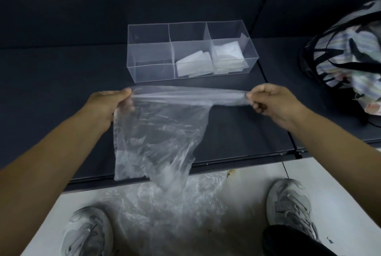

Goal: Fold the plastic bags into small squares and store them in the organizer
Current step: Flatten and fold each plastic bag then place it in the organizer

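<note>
Grey sneakers [88, 233] flank a heap of crumpled clear plastic [165, 204] on the pale floor [340, 183]. Over the dark surface's [51, 91] near edge, the left hand [107, 105] and right hand [272, 103] each pinch a top corner of a clear plastic bag [156, 132], its top stretched taut between them. Beyond stands the clear three-compartment organizer [150, 53], with folded bags [193, 64] in its middle and right compartments and a striped fabric bag [350, 49] at far right.
</note>
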Demonstrator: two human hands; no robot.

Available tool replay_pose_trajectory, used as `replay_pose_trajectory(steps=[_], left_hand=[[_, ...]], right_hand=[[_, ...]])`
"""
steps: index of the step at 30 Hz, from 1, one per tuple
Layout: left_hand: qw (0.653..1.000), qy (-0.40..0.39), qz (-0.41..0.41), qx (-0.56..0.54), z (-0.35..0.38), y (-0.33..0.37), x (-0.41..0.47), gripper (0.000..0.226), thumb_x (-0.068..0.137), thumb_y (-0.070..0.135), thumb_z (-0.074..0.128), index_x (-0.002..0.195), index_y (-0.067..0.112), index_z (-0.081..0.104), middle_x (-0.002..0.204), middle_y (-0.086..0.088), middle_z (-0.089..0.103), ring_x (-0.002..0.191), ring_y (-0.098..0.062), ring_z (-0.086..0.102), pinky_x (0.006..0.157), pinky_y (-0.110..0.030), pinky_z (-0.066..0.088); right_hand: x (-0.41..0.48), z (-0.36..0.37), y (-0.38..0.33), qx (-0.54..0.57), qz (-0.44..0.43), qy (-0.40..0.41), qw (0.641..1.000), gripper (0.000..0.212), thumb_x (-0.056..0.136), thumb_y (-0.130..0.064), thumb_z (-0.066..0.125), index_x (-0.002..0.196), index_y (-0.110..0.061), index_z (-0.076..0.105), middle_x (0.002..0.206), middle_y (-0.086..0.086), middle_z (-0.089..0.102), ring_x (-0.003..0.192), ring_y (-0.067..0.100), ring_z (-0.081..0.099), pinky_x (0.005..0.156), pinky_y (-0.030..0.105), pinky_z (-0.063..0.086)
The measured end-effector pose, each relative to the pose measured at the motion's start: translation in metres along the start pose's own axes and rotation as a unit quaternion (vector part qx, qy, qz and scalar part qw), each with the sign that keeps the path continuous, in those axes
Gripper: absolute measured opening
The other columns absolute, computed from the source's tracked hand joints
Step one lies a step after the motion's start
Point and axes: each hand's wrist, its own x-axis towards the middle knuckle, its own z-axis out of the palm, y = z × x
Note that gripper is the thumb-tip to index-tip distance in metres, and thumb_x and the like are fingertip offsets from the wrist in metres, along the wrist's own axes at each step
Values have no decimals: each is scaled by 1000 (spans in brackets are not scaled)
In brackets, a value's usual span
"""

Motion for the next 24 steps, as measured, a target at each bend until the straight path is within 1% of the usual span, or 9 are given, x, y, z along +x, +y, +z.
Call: replay_pose_trajectory(steps=[4, 6, 10, 12, 14, 16, 19, 21, 24], left_hand=[[999, 37, -7, -17, 4, 4, 1, 20, 85, 32, 71, 79, 14, 64, 69, 0, 70, 58, -12, 66, 58, -27, 56], [999, 12, -32, -9, -2, 2, -5, 29, 84, 45, 68, 85, 16, 67, 80, -1, 72, 70, -15, 69, 67, -32, 56], [994, -78, -75, -21, -28, -17, -38, 47, 78, 58, 61, 102, 18, 67, 92, 0, 74, 78, -12, 71, 67, -31, 53], [990, -103, -99, -16, -40, -34, -62, 58, 68, 59, 64, 108, 17, 66, 100, -2, 74, 84, -13, 72, 64, -27, 55], [987, -105, -122, -25, -43, -51, -84, 60, 63, 52, 70, 108, 13, 66, 101, -6, 74, 86, -17, 72, 62, -28, 57], [985, -93, -135, -53, -39, -64, -103, 51, 64, 39, 74, 102, 7, 66, 98, -12, 74, 85, -23, 73, 60, -30, 58], [987, -63, -132, -71, -31, -72, -113, 30, 75, 22, 73, 95, 3, 63, 92, -13, 72, 82, -29, 73, 58, -29, 58], [989, -48, -120, -74, -31, -71, -108, 19, 82, 18, 70, 92, 3, 64, 85, -12, 73, 78, -27, 73, 57, -27, 58], [991, -16, -106, -80, -40, -66, -97, 15, 84, 17, 69, 90, 4, 65, 76, -10, 74, 73, -24, 73, 54, -25, 57]], right_hand=[[10, -5, -4, 24, -28, 189, 981, 14, 89, -7, 61, 81, -17, 57, 72, 2, 61, 49, 0, 52, 46, 12, 42], [0, 3, -5, 6, -49, 198, 979, 13, 92, -14, 59, 81, -18, 56, 75, 2, 60, 56, 4, 53, 48, 14, 42], [-64, 53, -2, -20, -52, -21, 998, 24, 86, -39, 63, 85, -15, 63, 79, -1, 65, 65, 6, 60, 59, 19, 47], [-102, 79, -1, -71, -47, -165, 983, 47, 69, -58, 63, 95, -20, 67, 90, -2, 68, 80, 10, 64, 69, 19, 52], [-125, 102, 1, -91, -20, -236, 967, 59, 63, -63, 66, 98, -15, 63, 95, 10, 64, 86, 24, 61, 75, 26, 50], [-132, 123, 5, -112, -19, -227, 967, 55, 71, -53, 72, 96, -6, 58, 92, 20, 57, 77, 28, 55, 70, 30, 46], [-123, 139, 7, -117, -11, -180, 977, 24, 85, -30, 69, 97, -9, 64, 88, 7, 63, 76, 15, 62, 72, 28, 50], [-111, 137, 6, -32, 13, -189, 981, 13, 90, -20, 65, 94, -9, 68, 81, -1, 66, 70, 5, 61, 71, 19, 48], [-89, 117, 3, 117, 48, -184, 975, 15, 86, -19, 59, 93, -9, 69, 85, 1, 71, 79, 11, 62, 80, 24, 45]])
